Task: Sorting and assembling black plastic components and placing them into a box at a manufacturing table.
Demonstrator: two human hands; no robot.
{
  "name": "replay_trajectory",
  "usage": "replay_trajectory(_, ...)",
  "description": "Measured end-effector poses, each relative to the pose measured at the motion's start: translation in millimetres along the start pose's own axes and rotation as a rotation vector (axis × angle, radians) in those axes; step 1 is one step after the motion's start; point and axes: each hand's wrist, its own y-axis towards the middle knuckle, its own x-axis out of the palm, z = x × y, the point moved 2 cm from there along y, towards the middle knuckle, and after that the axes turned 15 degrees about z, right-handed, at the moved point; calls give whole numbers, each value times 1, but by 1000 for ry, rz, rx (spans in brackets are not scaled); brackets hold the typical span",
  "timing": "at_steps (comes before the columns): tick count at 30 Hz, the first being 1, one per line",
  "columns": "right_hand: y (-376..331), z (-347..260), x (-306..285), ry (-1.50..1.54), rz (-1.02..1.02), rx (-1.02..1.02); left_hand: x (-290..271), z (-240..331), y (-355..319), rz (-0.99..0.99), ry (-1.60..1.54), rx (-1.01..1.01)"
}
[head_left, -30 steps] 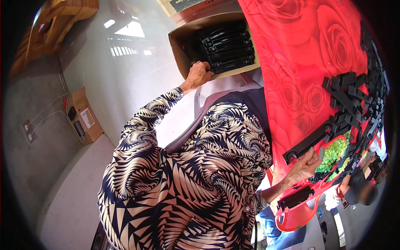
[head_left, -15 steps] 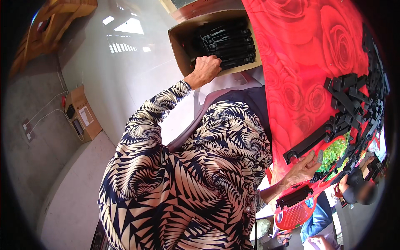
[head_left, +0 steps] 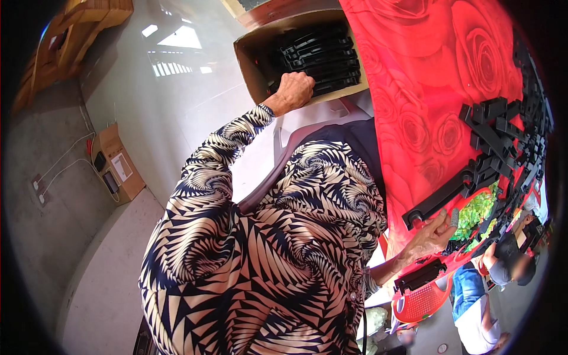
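My left hand (head_left: 291,93) is closed in a fist over the near edge of an open cardboard box (head_left: 251,77). Its fingertips, and whatever they hold, are hidden. Inside the box lie several long black plastic parts (head_left: 322,56), stacked in a row. On the right, my right hand (head_left: 431,238) reaches over the red table, its bent fingers around a small grey ridged piece (head_left: 454,217). Just beyond that hand lies a long black plastic bar (head_left: 438,200). A tray of green and yellow small pieces (head_left: 474,214) sits beside the fingertips.
A red rose-patterned cloth (head_left: 414,89) covers the table, with black parts (head_left: 497,133) heaped along its far side. Below my right forearm are another black part (head_left: 420,277) and a red perforated seat (head_left: 421,305). A co-worker (head_left: 473,305) is at lower right.
My right hand's fingers have shifted slightly around the grey piece. My left hand stays at the box edge. The co-worker at lower right has changed posture.
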Motion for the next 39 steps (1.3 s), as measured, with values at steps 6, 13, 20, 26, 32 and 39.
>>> replay_trajectory(6, -1, -8, 0, 18, -4, -37, -19, 4, -1, 36, -82, 1)
replay_trajectory(13, -1, -9, -2, 20, 10, -26, -84, 21, -10, 149, -367, -179)
replay_trajectory(20, 7, -17, -23, -72, 135, -91, -151, 44, -17, 230, -446, -167)
replay_trajectory(26, 5, -58, -21, 6, 274, -436, -193, 50, -46, 395, -432, 53)
replay_trajectory(32, 5, -65, -13, -4, 181, -372, -227, 9, -22, 197, -100, -22)
replay_trajectory(39, 7, -67, -9, 3, 144, -372, -299, 23, 35, 623, -98, -252)
